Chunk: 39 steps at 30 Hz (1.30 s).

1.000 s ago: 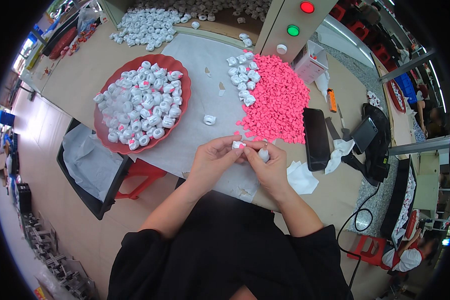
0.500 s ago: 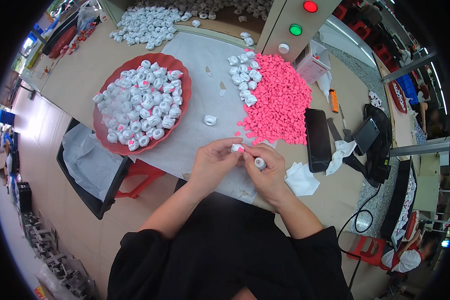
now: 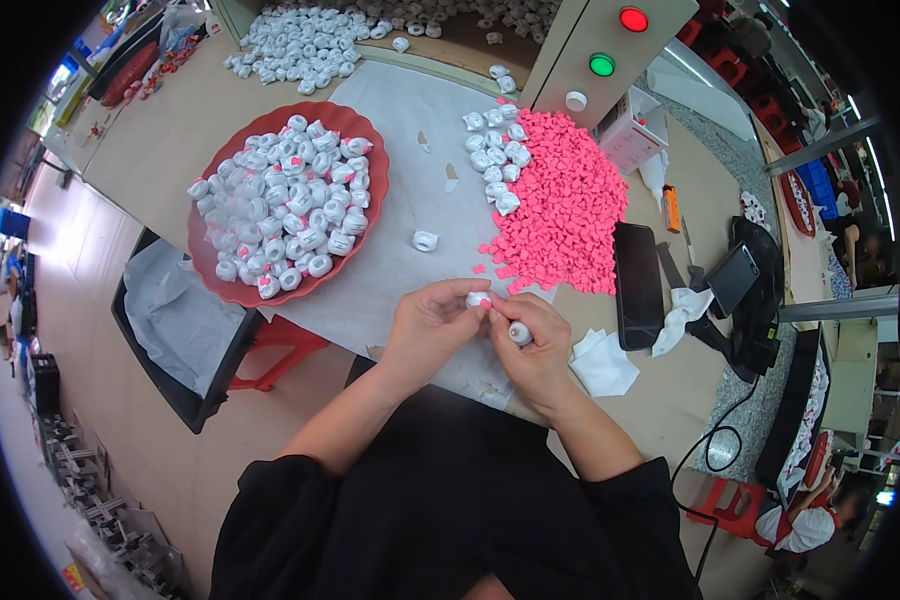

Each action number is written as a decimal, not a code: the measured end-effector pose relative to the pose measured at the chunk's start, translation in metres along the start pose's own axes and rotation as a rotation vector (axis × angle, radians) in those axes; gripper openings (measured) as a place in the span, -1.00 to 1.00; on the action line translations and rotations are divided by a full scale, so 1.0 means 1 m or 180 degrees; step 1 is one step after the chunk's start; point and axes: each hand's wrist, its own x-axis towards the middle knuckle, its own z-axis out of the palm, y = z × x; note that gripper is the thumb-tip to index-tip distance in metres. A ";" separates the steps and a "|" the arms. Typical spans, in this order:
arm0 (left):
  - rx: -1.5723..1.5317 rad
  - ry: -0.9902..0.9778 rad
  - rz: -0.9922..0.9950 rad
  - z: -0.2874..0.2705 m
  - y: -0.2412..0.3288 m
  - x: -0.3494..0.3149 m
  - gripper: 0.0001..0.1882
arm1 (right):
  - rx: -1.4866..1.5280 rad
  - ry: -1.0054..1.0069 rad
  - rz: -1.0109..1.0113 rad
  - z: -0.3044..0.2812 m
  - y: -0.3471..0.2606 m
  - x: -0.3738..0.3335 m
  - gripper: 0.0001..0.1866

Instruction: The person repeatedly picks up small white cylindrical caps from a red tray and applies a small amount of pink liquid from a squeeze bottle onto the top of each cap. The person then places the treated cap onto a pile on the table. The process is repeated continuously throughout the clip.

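Observation:
My left hand point(image 3: 425, 325) pinches a small white rounded piece point(image 3: 476, 298) between thumb and fingertips, above the paper-covered table edge. A pink bit point(image 3: 486, 305) lies against its near right side, touched by the fingertips of my right hand point(image 3: 540, 352). Tucked in that same right hand is a small white tube or bottle point(image 3: 519, 333) with a rounded end; its other part is hidden by the fingers. Just beyond my hands are a lone white piece point(image 3: 425, 240) and a heap of small pink pieces point(image 3: 570, 205), with several white pieces point(image 3: 494, 158) along its left side.
A red scalloped tray point(image 3: 379, 170) full of white pieces with pink bits stands at left. More white pieces point(image 3: 300, 45) lie at the back. To the right are a dark phone point(image 3: 638, 285), a white cloth point(image 3: 603, 362), an orange lighter point(image 3: 671, 210) and a white box point(image 3: 630, 130).
The white piece has tilted slightly in my fingers, and my right fingertips have shifted a little against the pink bit. The whole view has moved slightly; both hands keep their holds.

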 end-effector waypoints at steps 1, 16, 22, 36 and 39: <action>-0.0004 0.0008 0.0009 0.000 0.000 0.000 -0.73 | -0.0027 -0.0023 0.0023 0.000 0.001 0.000 -0.69; 0.2125 0.0656 0.1760 0.008 -0.007 -0.011 -0.64 | 0.0619 -0.0021 0.0543 -0.003 -0.005 0.005 -0.79; 0.2284 0.0688 0.2004 0.010 -0.004 -0.011 -0.67 | 0.0583 -0.0061 0.0377 -0.004 -0.002 0.002 -0.82; 0.2188 0.0584 0.1916 0.011 -0.005 -0.013 -0.68 | 0.0766 -0.0157 0.0633 -0.006 -0.004 0.003 -0.85; 0.2153 0.0600 0.1918 0.012 -0.005 -0.013 -0.68 | 0.0861 -0.0104 0.0650 -0.004 -0.003 0.003 -0.82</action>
